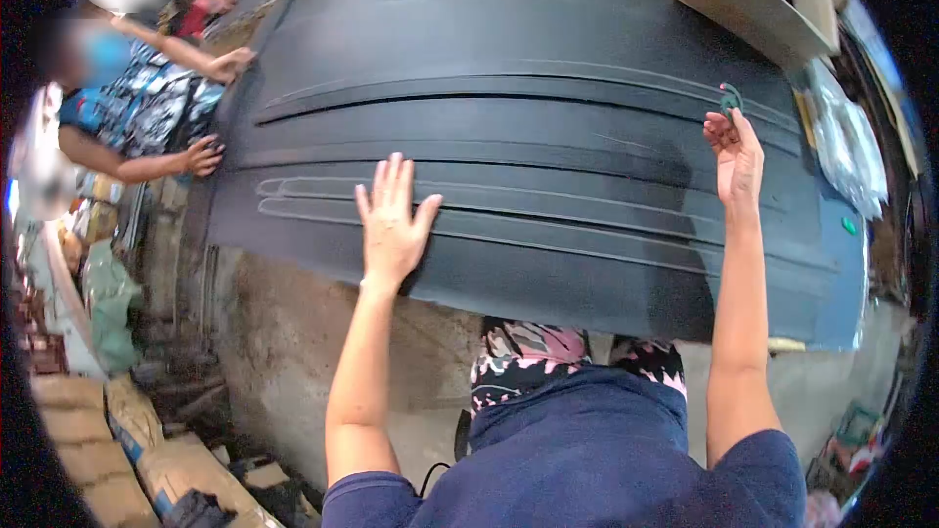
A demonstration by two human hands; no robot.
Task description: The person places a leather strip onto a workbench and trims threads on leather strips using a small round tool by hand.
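Chalk-lined black sheet (421,29) lies at twelve o'clock from the person (587,460); I see the left hand (393,225) splayed flat on it at eleven, grasping nothing, the right hand (737,161) pinching a small green tool (731,98) at one o'clock

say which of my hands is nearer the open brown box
Right. Your right hand, holding a small green tool, is on the near side of the brown box; your left hand is spread on the black sheet, farther left.
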